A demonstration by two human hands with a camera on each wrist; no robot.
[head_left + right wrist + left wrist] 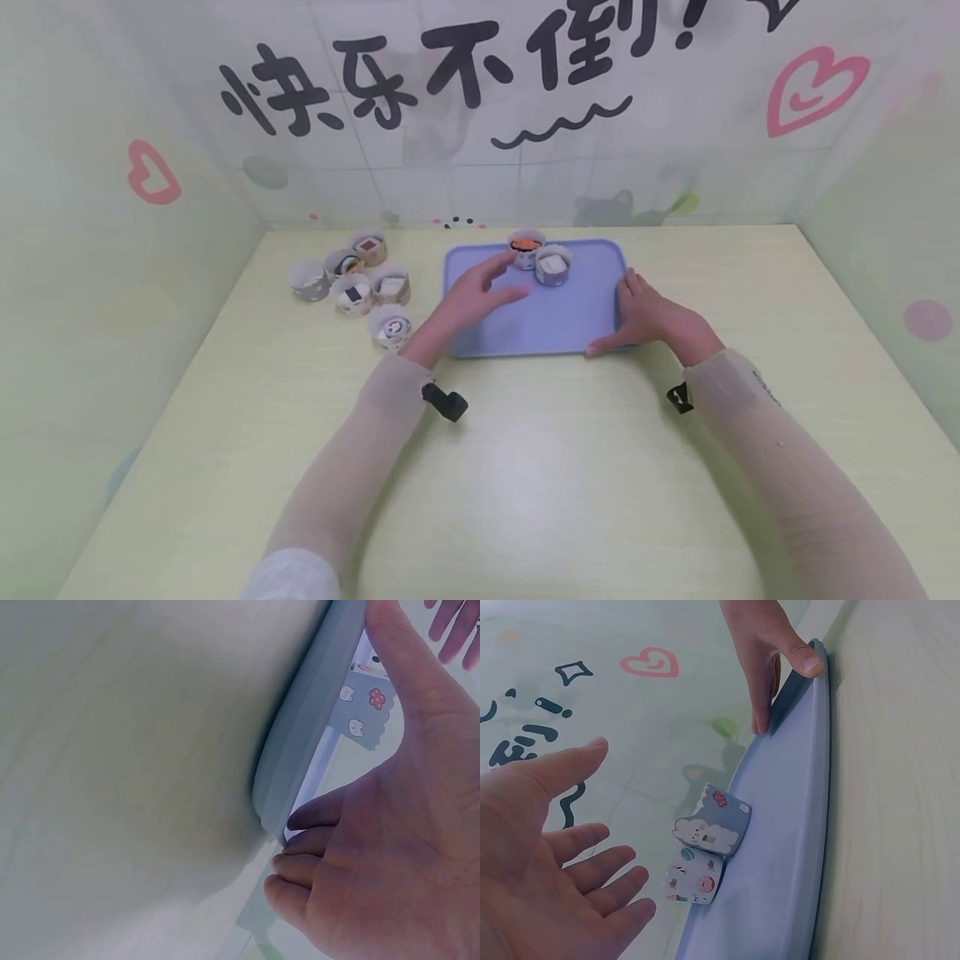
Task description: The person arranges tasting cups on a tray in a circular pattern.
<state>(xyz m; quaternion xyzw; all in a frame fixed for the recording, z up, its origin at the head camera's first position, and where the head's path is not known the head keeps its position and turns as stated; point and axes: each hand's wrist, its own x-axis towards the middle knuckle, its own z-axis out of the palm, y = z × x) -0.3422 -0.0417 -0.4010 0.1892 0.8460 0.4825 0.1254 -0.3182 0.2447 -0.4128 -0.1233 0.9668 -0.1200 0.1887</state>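
Toward the far edge of the tabletop (525,483), the blue tray (517,323) lies lengthwise from left to right, its near right corner clamped in the right hand (651,315). Just right of the left hand (474,296), grip empty and apart, stand the orange-filled paper cup (527,247) and white-filled paper cup (553,267).

The right hand (654,318) hides some right-hand rim of the tray (566,321).
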